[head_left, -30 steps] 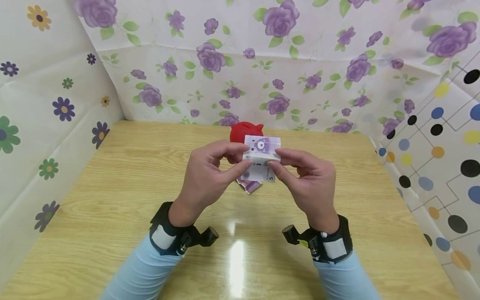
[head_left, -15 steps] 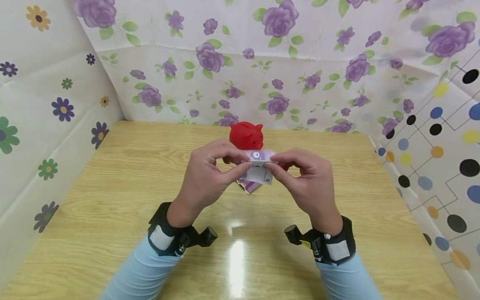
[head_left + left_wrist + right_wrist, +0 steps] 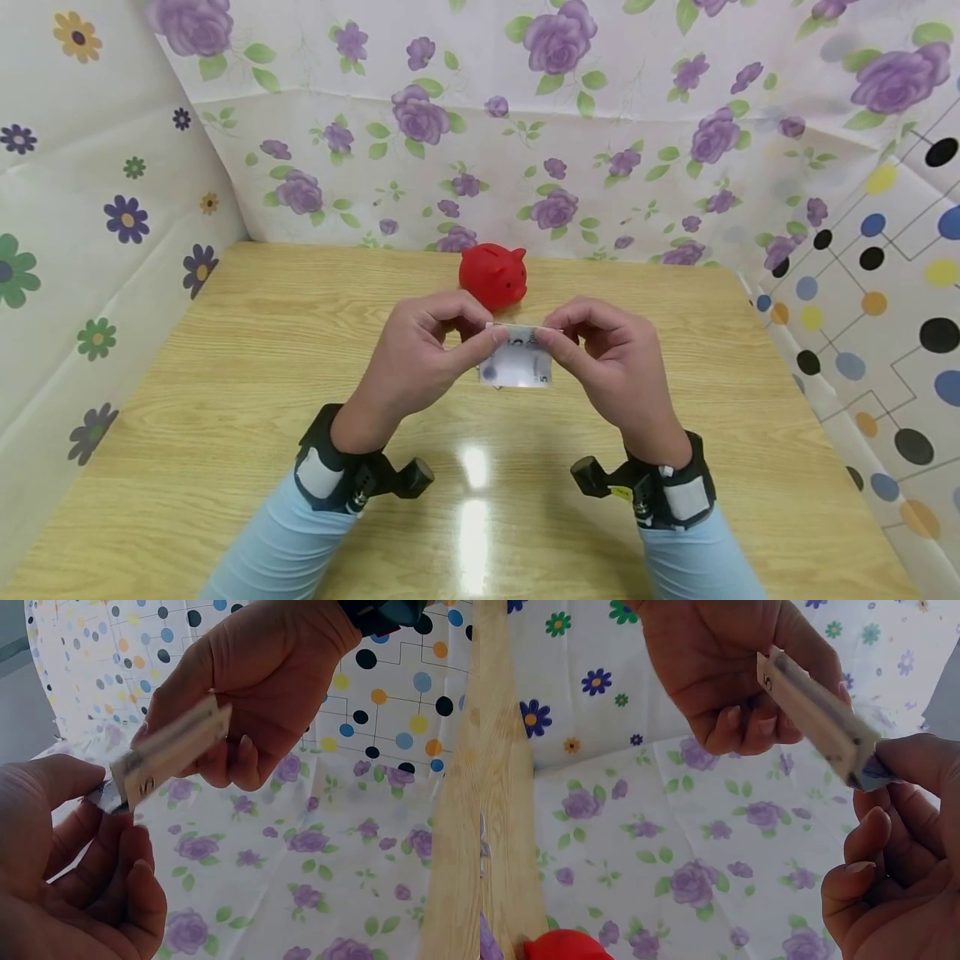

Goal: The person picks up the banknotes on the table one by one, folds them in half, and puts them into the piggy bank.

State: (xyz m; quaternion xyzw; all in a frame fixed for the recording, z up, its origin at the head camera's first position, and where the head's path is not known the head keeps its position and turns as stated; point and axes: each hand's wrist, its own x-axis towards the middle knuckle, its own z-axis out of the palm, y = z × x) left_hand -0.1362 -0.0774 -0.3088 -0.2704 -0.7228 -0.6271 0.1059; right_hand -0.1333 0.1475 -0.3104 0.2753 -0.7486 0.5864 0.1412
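Note:
In the head view, my left hand (image 3: 427, 350) and right hand (image 3: 611, 358) pinch the two upper corners of a folded banknote (image 3: 517, 365), thumbs on the near face and index fingers behind. A "5" is printed on its pale side. Both wrist views show the banknote (image 3: 169, 750) doubled over, its layers lying close together and the folded edge between the fingertips. A red piggy bank (image 3: 491, 275) stands just behind the hands, with a slot on its back. Another purple note (image 3: 487, 941) lies on the table, mostly hidden beneath the held one in the head view.
The wooden table (image 3: 300, 333) reaches back to a wall covered in purple-flowered cloth (image 3: 420, 117). Patterned sheets hang at the left and right sides. Each wrist carries a black strap (image 3: 678, 487) with a small camera.
The banknote's upper purple half has been folded back out of sight, leaving the pale half facing me. Both hands have tilted it down slightly, uncovering the piggy bank and covering the lying note.

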